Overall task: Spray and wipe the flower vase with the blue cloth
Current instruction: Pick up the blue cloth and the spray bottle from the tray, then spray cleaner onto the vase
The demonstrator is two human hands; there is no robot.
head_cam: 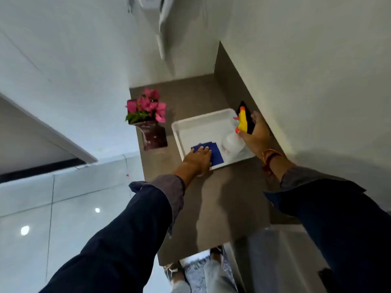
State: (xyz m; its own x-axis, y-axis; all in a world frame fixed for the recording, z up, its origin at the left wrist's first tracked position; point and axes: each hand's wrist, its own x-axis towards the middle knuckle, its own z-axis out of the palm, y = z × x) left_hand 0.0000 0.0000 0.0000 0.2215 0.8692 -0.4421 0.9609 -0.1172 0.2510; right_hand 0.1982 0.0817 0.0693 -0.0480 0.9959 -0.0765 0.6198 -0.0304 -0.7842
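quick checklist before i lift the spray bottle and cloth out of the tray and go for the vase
1. Left hand on the blue cloth: ok, it lies flat on the cloth in the white tray; fingers not yet closed.
2. Right hand on the spray bottle: ok, it is at the neck under the yellow head; whether the grip is closed, cannot tell.
3. Bottle upright: ok.
4. Nozzle direction: cannot tell.
5. Flower vase standing upright and free: ok, apart from the tray, to its left on the counter.
6. Path from tray to vase: ok, bare counter between them.
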